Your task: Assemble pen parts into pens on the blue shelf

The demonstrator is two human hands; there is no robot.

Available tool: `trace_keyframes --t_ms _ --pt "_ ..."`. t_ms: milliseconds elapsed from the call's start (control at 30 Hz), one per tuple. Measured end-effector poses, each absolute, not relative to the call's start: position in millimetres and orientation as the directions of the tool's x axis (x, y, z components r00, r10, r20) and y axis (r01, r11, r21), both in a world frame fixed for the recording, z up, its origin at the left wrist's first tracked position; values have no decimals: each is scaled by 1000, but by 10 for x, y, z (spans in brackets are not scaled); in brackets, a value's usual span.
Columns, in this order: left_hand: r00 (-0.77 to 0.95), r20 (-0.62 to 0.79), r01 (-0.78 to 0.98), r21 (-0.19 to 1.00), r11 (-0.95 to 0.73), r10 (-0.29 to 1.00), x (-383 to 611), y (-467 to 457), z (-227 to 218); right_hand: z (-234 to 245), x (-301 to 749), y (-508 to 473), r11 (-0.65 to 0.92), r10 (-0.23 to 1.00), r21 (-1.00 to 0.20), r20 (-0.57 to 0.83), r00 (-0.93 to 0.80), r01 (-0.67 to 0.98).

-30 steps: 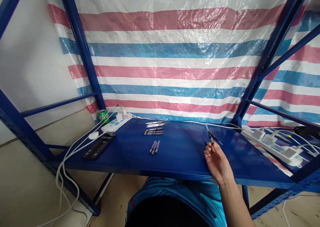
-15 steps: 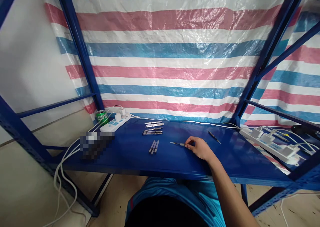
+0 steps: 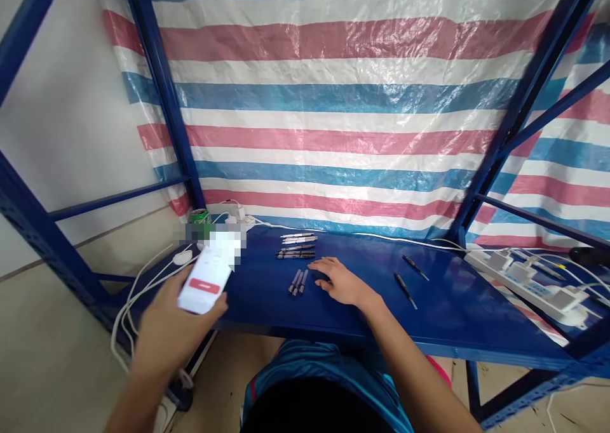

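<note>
My left hand (image 3: 174,322) is wrapped round a smartphone (image 3: 210,274), raised over the left end of the blue table; its lit screen shows a red button, and its upper part is blurred out. On the tabletop lies my right hand (image 3: 338,280), fingers apart and holding nothing. Just left of its fingertips are several purple-grey pens (image 3: 298,282) side by side. Behind them, dark pens (image 3: 295,253) and white pens (image 3: 298,238) form a row of groups. To the right of my right hand, two dark pens (image 3: 405,290) lie slanted and apart from each other.
A white power strip (image 3: 528,287) with plugs and cables sits at the right end of the blue table (image 3: 372,319). Behind the phone stands a green can (image 3: 200,217). White cables (image 3: 138,287) hang over the left edge. Blue metal posts (image 3: 164,96) frame both sides before a striped sheet.
My left hand has come into view with the phone. My right hand has let go of a pen, which now lies on the right beside the other, and has moved left.
</note>
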State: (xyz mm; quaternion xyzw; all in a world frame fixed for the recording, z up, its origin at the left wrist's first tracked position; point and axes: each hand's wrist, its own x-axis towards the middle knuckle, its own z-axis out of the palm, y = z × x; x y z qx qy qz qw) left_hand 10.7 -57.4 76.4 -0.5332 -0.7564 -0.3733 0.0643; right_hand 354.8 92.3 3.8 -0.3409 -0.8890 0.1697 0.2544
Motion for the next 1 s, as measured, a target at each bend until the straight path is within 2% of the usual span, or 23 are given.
trace_keyframes --t_ms 267,667,833,1000 --pt "-370 508 883 453 123 778 493 -152 344 46 3381 923 740 656 -447 315 -686 503" --pt "-377 432 890 412 192 819 456 -96 423 62 3356 959 730 673 -420 303 -675 539" --pt "-348 300 910 337 243 888 385 49 467 70 3531 910 683 715 -494 306 -629 537" --pt "-335 184 919 282 277 924 265 262 395 6 4012 748 555 827 -589 321 -461 587"
